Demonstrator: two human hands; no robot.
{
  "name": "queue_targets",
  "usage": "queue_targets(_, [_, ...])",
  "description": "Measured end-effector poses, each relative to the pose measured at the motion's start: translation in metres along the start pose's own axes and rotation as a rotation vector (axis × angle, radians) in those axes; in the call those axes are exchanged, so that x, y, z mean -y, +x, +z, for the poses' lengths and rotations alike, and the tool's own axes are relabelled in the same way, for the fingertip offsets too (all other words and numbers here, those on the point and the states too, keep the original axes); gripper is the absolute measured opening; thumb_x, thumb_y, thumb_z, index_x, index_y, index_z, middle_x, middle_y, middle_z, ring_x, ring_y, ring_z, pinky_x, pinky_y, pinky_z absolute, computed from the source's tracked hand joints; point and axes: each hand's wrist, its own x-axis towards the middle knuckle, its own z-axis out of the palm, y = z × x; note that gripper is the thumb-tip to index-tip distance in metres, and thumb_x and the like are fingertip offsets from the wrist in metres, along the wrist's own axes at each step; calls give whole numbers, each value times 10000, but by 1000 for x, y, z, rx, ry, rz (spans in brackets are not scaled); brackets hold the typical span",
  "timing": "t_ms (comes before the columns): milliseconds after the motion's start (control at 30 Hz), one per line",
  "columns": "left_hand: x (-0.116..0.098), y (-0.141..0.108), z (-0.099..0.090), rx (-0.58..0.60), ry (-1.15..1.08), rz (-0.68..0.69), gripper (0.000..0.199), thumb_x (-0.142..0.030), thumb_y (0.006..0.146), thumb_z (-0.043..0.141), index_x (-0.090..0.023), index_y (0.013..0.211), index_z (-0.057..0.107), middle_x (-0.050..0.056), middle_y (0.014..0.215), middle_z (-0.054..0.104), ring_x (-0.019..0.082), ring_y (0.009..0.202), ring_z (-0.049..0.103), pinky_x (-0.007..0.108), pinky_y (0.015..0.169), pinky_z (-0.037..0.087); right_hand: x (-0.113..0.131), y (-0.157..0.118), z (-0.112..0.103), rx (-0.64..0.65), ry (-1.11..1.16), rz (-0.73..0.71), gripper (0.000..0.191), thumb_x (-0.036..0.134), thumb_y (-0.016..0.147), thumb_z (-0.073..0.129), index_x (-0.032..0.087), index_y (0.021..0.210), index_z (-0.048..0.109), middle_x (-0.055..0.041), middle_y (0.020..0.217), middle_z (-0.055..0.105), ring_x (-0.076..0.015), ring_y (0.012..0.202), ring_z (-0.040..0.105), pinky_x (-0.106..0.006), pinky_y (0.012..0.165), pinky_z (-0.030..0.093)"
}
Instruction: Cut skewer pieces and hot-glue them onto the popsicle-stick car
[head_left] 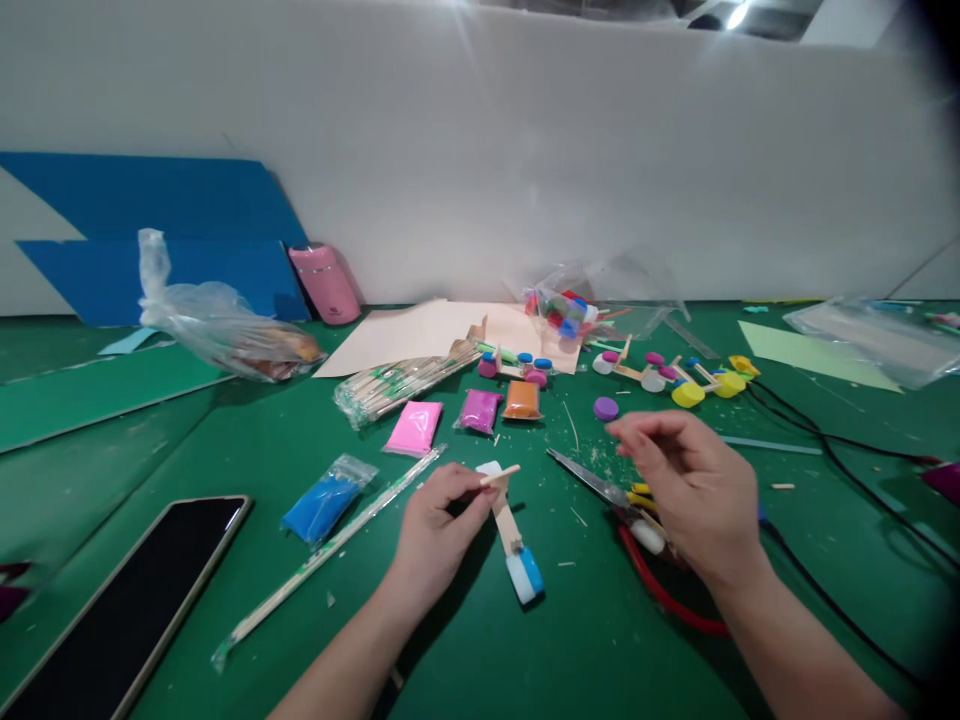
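My left hand (446, 515) pinches a short wooden stick (501, 476) between thumb and fingers. Just beneath it, a flat wooden piece (508, 522) carries a white and blue block (524, 576) at its near end and a white one at its far end. My right hand (694, 490) is raised to the right, fingers curled with the tips close to the thumb; whatever they hold, if anything, is too small to make out. Scissors (592, 478) lie beside and partly under it, near red-handled pliers (660, 595).
A phone (127, 600) lies at the near left. Blue (330, 498), pink (414, 427), purple (478, 411) and orange (522, 400) packets are scattered centrally. Behind them are bundled sticks (405, 385) and small wheeled models (637, 370). Black cables (832, 435) cross the right side.
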Motion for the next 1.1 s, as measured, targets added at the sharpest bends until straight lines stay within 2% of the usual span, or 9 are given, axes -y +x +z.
queue_targets(167, [-2,-1,-2,-2,63,-32,137,-275,706,577,-182,716,677,17,680,607,137,620,525,237,572,406,-18,-30,-42,106,-173,205,256,440,789,493,195,746,555,1,527,623,-139,448,580,-218,416,464])
queue_targets(333, [-7,-5,-13,-13,19,-183,287,-289,665,618,-162,922,619,22,744,614,152,664,552,252,591,429,-25,-60,-69,114,-325,209,366,402,870,329,216,581,455,29,474,515,-111,415,479,-203,416,389])
queue_targets(433, [-16,-12,-26,-104,-10,-221,297,-302,663,622,-166,922,577,15,762,585,148,683,538,250,602,428,-30,-74,-78,171,-348,179,427,371,891,267,215,528,429,22,485,471,-116,445,462,-203,424,374])
queue_targets(567, [-30,-34,-42,-243,81,-248,179,-358,694,593,-188,697,536,-29,635,519,117,590,463,209,530,373,-43,-85,-80,209,-383,123,218,382,835,420,222,721,515,3,645,561,-143,574,552,-208,493,451])
queue_targets(600, [-32,-42,-44,-234,110,-256,189,-368,702,583,-191,671,528,-33,615,507,115,574,448,204,512,359,-47,-86,-79,205,-407,109,160,373,810,470,223,818,524,-12,733,586,-156,640,575,-219,530,476])
queue_targets(733, [-32,-76,-41,-140,235,-275,231,-389,759,509,-198,630,488,-44,561,445,113,531,418,200,484,345,-58,-88,-74,258,-514,-69,303,311,763,533,212,1046,489,-87,1025,552,-238,931,547,-355,738,490])
queue_targets(900, [-29,-98,-28,-106,354,-104,301,-346,811,436,-202,556,365,-55,520,339,102,473,366,199,447,321,-58,-83,-72,336,-630,-45,293,273,792,465,189,1073,474,-116,1090,503,-257,989,502,-403,781,461])
queue_targets(1033, [-37,-75,-24,-140,531,216,256,-250,790,497,-192,559,401,-39,541,398,109,505,420,213,487,352,-56,-78,-71,417,-666,8,289,296,817,429,177,1077,472,-113,1082,507,-249,974,499,-404,801,439])
queue_targets(1100, [-41,-53,-23,-171,628,367,70,-232,766,537,-176,726,527,17,688,528,155,665,504,261,607,399,-56,-77,-69,419,-670,15,290,307,823,425,183,1082,467,-107,1079,510,-246,964,501,-404,800,434])
